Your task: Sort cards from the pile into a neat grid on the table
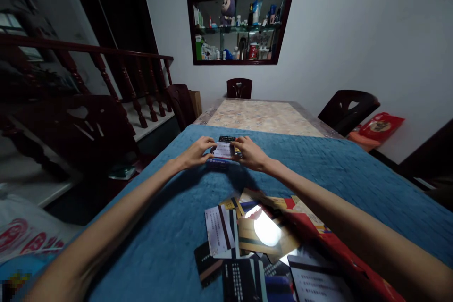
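A small stack of cards point(224, 151) is being squared up between the left hand point(197, 152) and the right hand point(250, 153); the fingertips of both hands are being pressed against the short ends of the stack, so the hands are being kept closed on it from either side, with both arms stretched well forward. The stack is being held on the blue cloth point(170, 226), near the cloth's far edge, with a dark card showing beneath the pale top one. Judged from this, a gathering or tidying step is being carried out, and the next move is being taken to call for an even grip, so that no card slips out sideways. On the near part of the blue cloth, well apart from the stack, a loose spread of cards point(247, 240) is lying overlapped, some face down with magnetic stripes showing. Beyond the blue cloth, the bare marble tabletop point(258, 115) is being left uncovered.
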### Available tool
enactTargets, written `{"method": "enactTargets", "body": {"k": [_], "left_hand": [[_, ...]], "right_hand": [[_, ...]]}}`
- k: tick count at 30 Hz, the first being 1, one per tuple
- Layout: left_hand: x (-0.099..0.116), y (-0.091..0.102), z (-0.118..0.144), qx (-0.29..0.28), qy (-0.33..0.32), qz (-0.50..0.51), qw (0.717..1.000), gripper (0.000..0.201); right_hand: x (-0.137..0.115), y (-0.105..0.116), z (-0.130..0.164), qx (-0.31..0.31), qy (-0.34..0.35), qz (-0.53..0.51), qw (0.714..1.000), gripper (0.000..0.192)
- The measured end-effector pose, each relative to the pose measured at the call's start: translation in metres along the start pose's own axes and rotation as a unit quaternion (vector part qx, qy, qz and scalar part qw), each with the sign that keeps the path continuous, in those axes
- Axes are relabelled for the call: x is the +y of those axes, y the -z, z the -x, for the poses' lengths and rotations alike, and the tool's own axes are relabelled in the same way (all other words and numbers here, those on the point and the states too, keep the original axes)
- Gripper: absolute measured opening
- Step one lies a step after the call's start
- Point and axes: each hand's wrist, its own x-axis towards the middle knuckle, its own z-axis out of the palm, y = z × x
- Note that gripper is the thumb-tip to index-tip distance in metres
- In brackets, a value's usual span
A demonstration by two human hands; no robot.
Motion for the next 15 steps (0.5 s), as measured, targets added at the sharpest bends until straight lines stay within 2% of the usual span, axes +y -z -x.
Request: {"method": "enactTargets", "body": {"k": [8, 15], "left_hand": [[-0.033, -0.017, -0.035, -0.001, 0.016, -0.006, 1.0, 0.027], [-0.057, -0.033, -0.059, -0.016, 0.054, 0.008, 0.998, 0.022]], "right_hand": [[0.031, -0.016, -0.033, -0.006, -0.026, -0.014, 1.0, 0.04], [0.046, -0.031, -0.056, -0.045, -0.074, 0.009, 0.996, 0.036]]}}
